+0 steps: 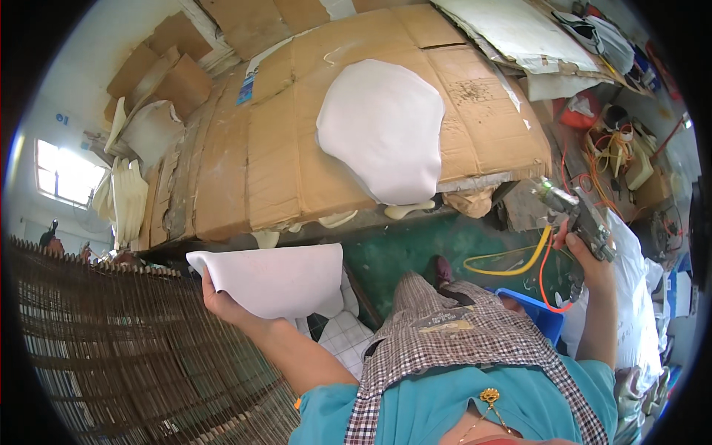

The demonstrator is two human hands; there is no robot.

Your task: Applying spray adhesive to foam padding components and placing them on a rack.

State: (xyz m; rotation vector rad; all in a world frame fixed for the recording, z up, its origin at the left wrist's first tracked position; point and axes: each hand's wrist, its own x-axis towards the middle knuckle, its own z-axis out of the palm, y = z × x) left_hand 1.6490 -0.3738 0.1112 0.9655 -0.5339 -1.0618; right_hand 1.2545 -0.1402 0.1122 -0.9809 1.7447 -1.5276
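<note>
**Hands and holdings**

We held a curled white sheet (274,278) clamped in our left hand (222,300); our right hand (586,256) was closed on a spray gun (578,215); another white sheet (386,137) lay on the cardboard-covered surface (274,163).

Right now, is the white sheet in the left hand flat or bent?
Bent. The white sheet curves upward where the left hand grips its edge, unlike the white piece lying spread flat on the cardboard-covered table.
</note>
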